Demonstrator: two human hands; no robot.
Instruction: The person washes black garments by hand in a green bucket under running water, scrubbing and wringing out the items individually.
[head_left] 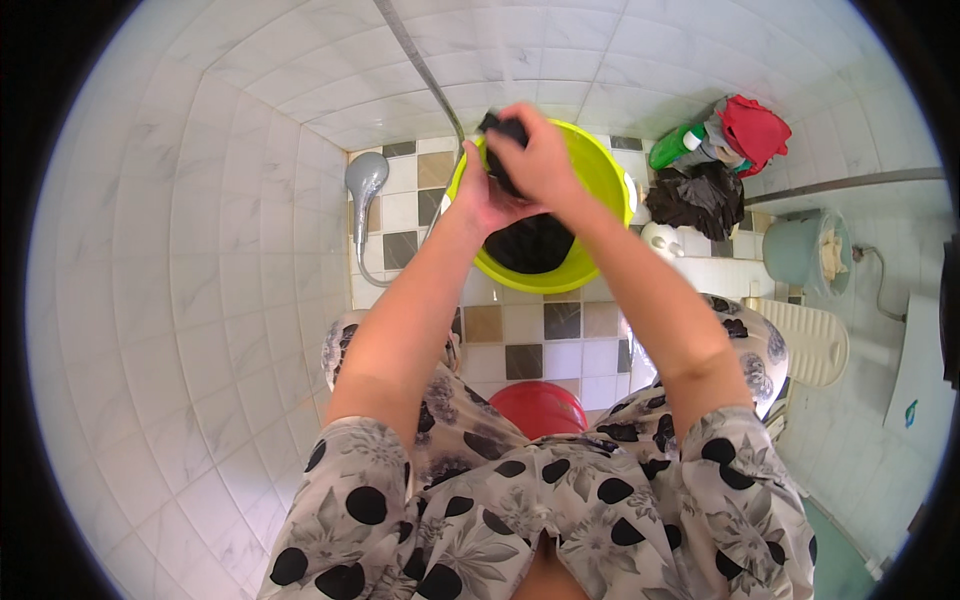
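Both my hands are together over a lime-green basin (592, 262) on the tiled floor. Between them is a bunched piece of black cloth (496, 128). My left hand (487, 200) cups it from the left and below, thumb pointing up. From above and the right, my right hand (541, 165) presses on the cloth with bent fingers, slightly blurred. More black cloth (530, 245) lies in the bottom of the basin under my wrists. Whether the two pieces are joined is hidden by my hands.
Left of the basin, a grey shower head (369, 175) rests on the floor with its hose. Right stand a green bottle (676, 147), red cloth (755, 132), a black plastic bag (697, 199) and a pale bucket (800, 252). A red stool (540, 409) is below me.
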